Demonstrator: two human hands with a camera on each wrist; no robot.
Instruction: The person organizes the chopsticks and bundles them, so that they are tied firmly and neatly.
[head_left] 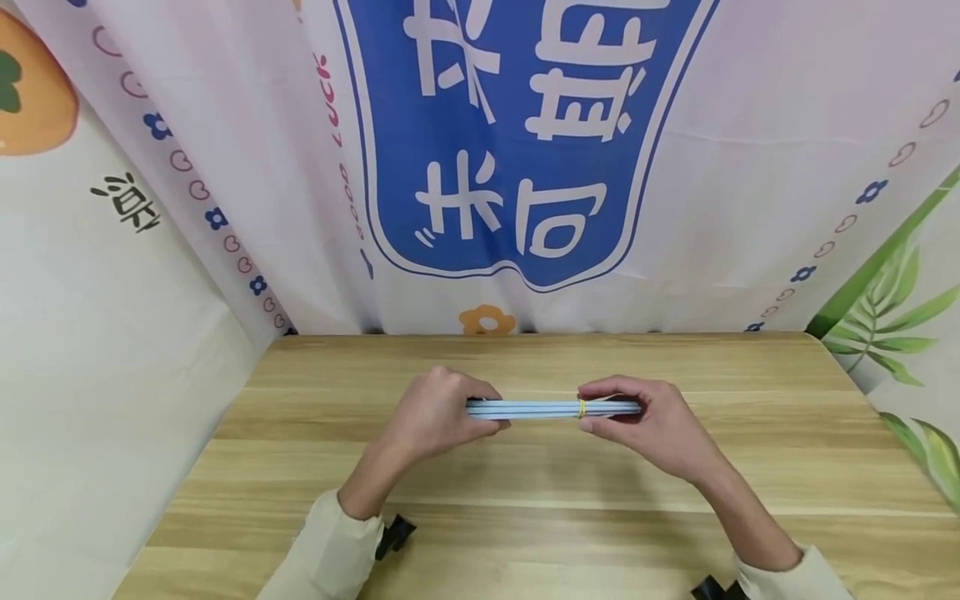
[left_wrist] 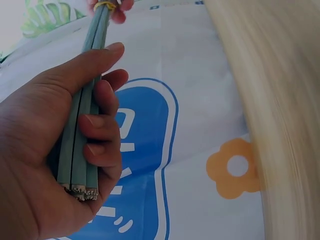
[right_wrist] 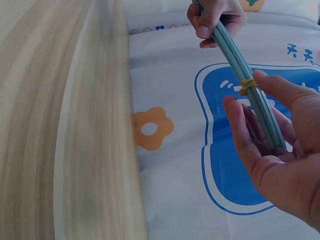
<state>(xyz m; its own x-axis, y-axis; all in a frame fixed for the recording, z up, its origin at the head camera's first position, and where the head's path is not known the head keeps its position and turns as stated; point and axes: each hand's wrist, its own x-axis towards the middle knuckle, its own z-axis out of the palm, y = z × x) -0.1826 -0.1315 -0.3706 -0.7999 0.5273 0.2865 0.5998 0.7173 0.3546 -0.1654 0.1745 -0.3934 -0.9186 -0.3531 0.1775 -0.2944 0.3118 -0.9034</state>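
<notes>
The left hand (head_left: 431, 417) clenches the left end of a bundle of pale blue sticks (head_left: 547, 408), held level just above the wooden counter (head_left: 525, 517). The right hand (head_left: 652, 425), its grip pinching, works a yellow rubber band (head_left: 581, 408) near the right end; seating it likely needs a steady bundle. A printed curtain (head_left: 525, 167) hangs beyond; nothing obstructs.

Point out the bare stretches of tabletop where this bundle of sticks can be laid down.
The wooden table is bare left of the left hand, right of the right hand, and between the hands and the printed backdrop. Only the middle is crowded, where both hands hold the bundle of sticks with its yellow rubber band.
</notes>
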